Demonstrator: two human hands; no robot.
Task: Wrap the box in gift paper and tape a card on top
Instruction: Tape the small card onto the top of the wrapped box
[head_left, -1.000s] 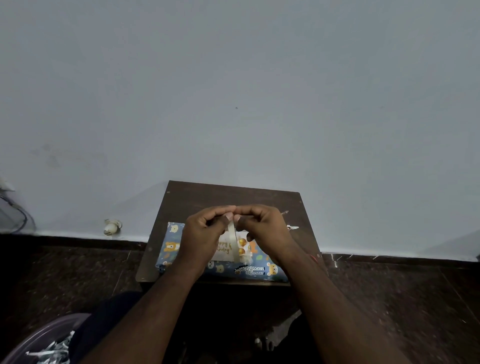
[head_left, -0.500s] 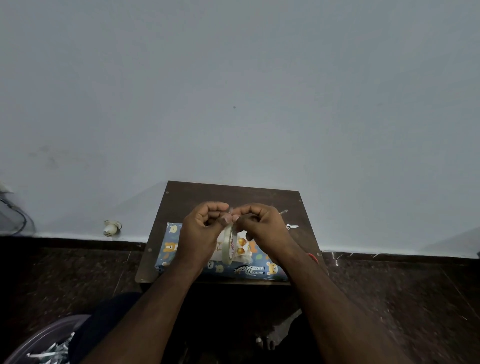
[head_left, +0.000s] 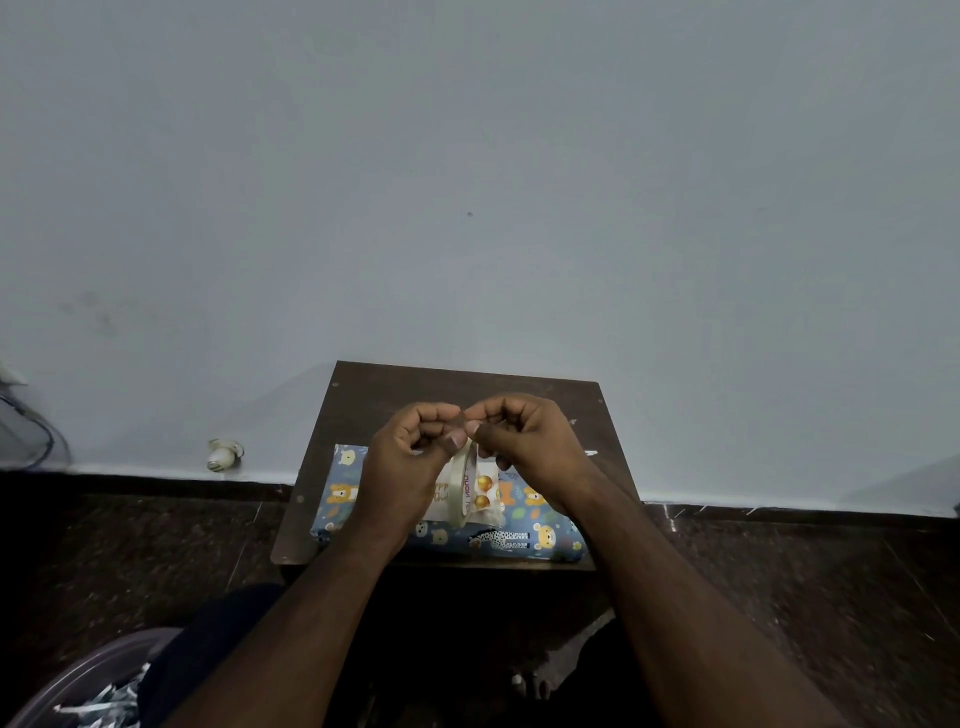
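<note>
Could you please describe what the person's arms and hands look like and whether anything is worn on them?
Both forearms are bare to the lower edge of the view; no sleeves show. The left hand and the right hand are bare too, with no gloves, and no rings or watch can be seen. The thumbnails are short and pale. Dark clothing shows beneath the arms.

Both forearms reaching forward, left hand (head_left: 410, 457) and right hand (head_left: 524, 441) raised together, fingers curled, fingertips meeting
</note>
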